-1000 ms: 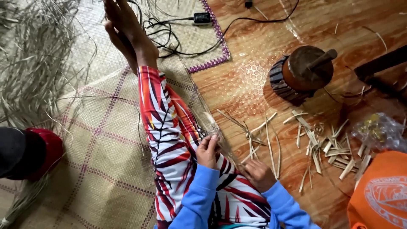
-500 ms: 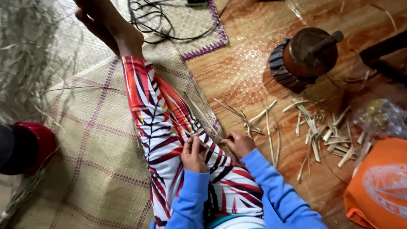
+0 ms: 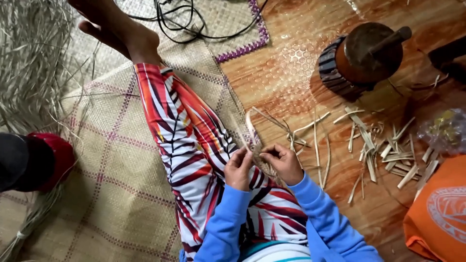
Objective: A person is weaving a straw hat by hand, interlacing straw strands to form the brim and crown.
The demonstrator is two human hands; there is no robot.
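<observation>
At frame centre, a pale leaf strip (image 3: 251, 132) is pinched between the left hand (image 3: 239, 169) and right hand (image 3: 281, 162), fingers clamped on its lower end; its long axis runs up-frame from both hands, over the patterned knee (image 3: 194, 145).

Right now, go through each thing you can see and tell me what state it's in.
Left hand: fingers pinching a straw strip.
Right hand: fingers pinching the same strip.
Straw strip: held over the leg, end curving up.
Cut straw pieces: scattered loose on the floor.
Mat: spread flat.
Black cable: lying tangled.
Straw bundle: loose, piled.
</observation>
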